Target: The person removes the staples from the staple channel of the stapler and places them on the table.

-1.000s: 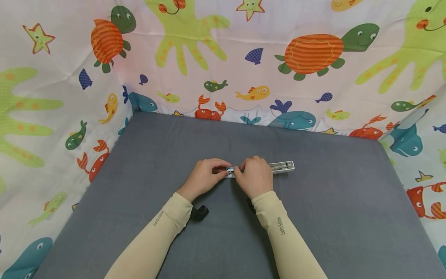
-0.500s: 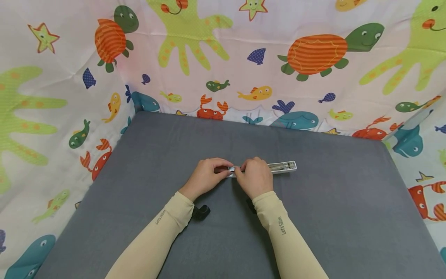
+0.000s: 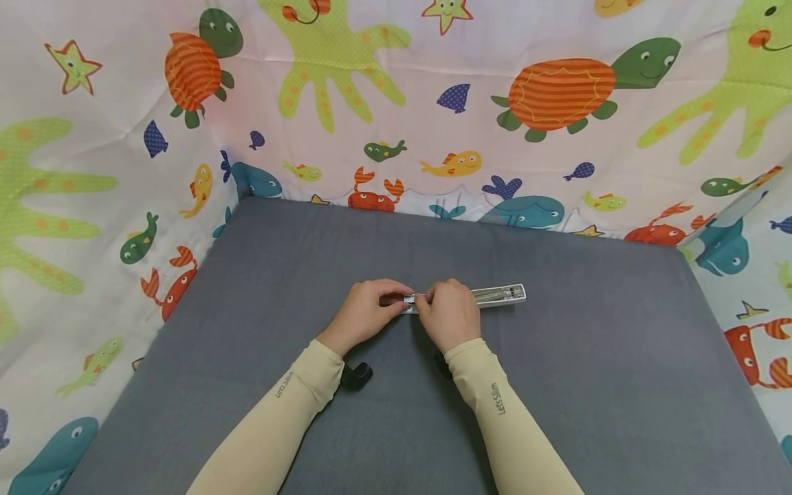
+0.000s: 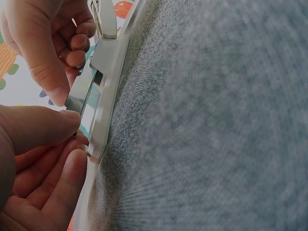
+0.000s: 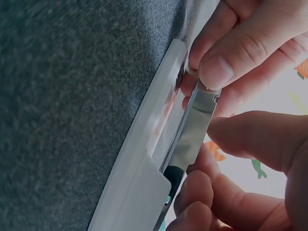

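Note:
A white stapler [image 3: 512, 295], folded wide apart, lies on the grey cloth between both hands. Its silver staple magazine [image 5: 195, 126] stands raised off the white base [image 4: 107, 103]. My left hand [image 3: 364, 311] pinches the magazine's free end between thumb and fingers. Just to its right, my right hand [image 3: 450, 315] has its thumb against the metal rail, with its other fingers curled behind it. In the head view the right hand covers the stapler's middle. Whether staples sit inside the rail cannot be made out.
Grey cloth [image 3: 588, 357] covers the table. A curtain [image 3: 396, 103] printed with sea animals stands at the back and along both sides. Dark curved pieces [image 3: 357, 377] show by the cuffs of the cream sleeves [image 3: 272, 419].
Both hands keep their places on the stapler. The right hand has shifted very slightly left; the rest of the view moves only a little with the head.

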`<state>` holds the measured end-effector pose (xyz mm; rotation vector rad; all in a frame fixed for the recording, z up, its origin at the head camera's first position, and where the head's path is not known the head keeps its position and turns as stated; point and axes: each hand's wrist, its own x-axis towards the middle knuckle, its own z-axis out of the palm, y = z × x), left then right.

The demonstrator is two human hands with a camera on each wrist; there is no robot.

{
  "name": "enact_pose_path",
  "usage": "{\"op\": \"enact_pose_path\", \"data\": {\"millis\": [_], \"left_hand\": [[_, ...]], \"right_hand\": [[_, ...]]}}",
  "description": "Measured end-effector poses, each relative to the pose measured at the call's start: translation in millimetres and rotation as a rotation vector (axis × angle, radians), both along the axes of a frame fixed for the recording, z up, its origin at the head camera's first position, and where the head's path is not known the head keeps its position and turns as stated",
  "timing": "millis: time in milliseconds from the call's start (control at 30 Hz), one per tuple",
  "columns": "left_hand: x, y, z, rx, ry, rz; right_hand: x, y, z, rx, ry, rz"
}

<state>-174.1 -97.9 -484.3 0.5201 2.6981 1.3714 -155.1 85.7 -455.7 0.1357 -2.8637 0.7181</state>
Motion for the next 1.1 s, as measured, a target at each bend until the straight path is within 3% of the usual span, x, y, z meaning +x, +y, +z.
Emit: {"op": "enact_pose_path", "data": {"millis": [233,600,1100], "left_hand": [[3.0,0.0,-3.2,-0.005,-0.018,0.010],[0.0,1.3,-2.5,-0.015,0.002,0.016],[0.2,0.4,-2.3,-0.004,-0.001,0.008]], "right_hand": [[1.9,0.6,-3.7,-0.037,-0.053,-0.014],[0.4,2.0,-3.6,-0.073,-0.027,-0.021],[-0.1,2.4,-2.1,-0.088,-0.059,-0.027]]}}
